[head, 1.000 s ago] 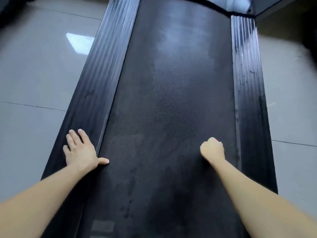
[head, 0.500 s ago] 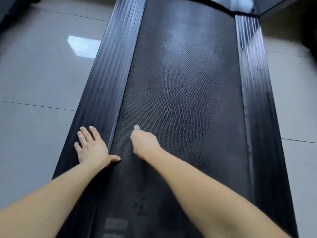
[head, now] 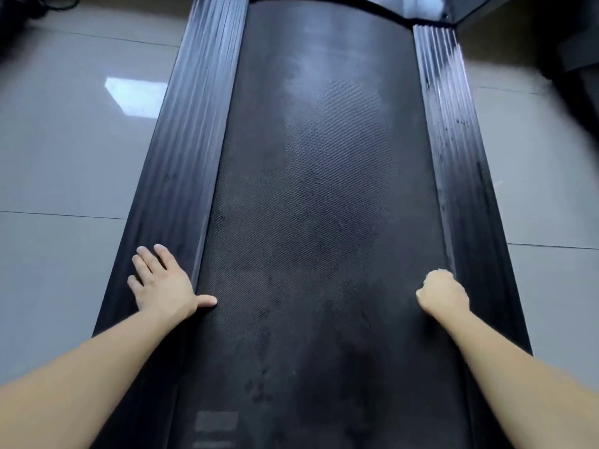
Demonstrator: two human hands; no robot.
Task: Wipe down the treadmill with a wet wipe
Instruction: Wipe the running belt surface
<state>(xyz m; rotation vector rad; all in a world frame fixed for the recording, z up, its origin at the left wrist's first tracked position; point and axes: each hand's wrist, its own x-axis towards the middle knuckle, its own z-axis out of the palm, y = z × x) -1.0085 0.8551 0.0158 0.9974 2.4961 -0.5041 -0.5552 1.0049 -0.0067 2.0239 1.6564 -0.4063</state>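
Black treadmill belt shows damp streaks near us but looks hazy farther up, so we're maybe halfway, our right hand balled around the wet wipe at its right edge, left hand flat on the left rail.

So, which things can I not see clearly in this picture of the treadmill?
Head view: the wipe is almost all hidden under the right hand; only a pale edge shows.
Head view: the label on the belt is too blurred to read.
Head view: the treadmill front is cut off by the top edge.
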